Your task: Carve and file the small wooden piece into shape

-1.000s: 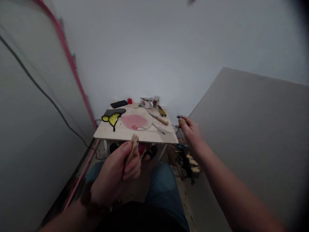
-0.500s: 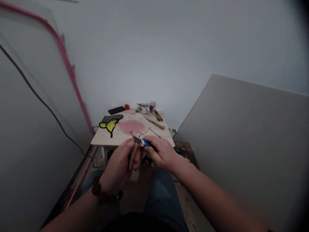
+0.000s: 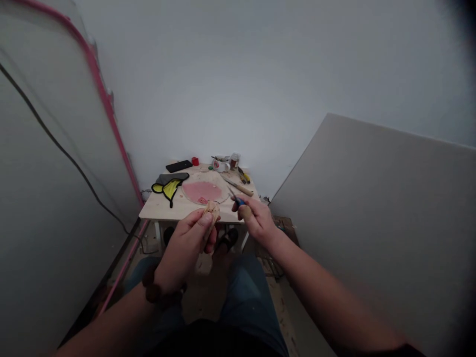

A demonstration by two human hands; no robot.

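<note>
Lg. white wall (image 3: pixel 223 99) at the back, grey panel (image 3: pixel 375 223) on my R. Bench (image 3: pixel 163 212) sits btwn. me and the wall; round board (image 3: pixel 203 191) w/ pink patch lies mid-bench. My L grip (image 3: pixel 191 232) is pinched tight on the wood pc. and my R grip (image 3: pixel 257 220) is wrapped round the knife. Yellow/grey cloth (image 3: pixel 171 188) is L of the board, wood-handled tool (image 3: pixel 243 189) R of it; black phone (image 3: pixel 179 166) and white mug (image 3: pixel 220 165) are at the rear. Wood pc. (image 3: pixel 211 210) is up nr. the bench's front edge; blue-handled knife (image 3: pixel 240 202) is just R, blade apart from it. Smallest: red item (image 3: pixel 195 161) by phone, green cap (image 3: pixel 210 168) by mug.
</note>
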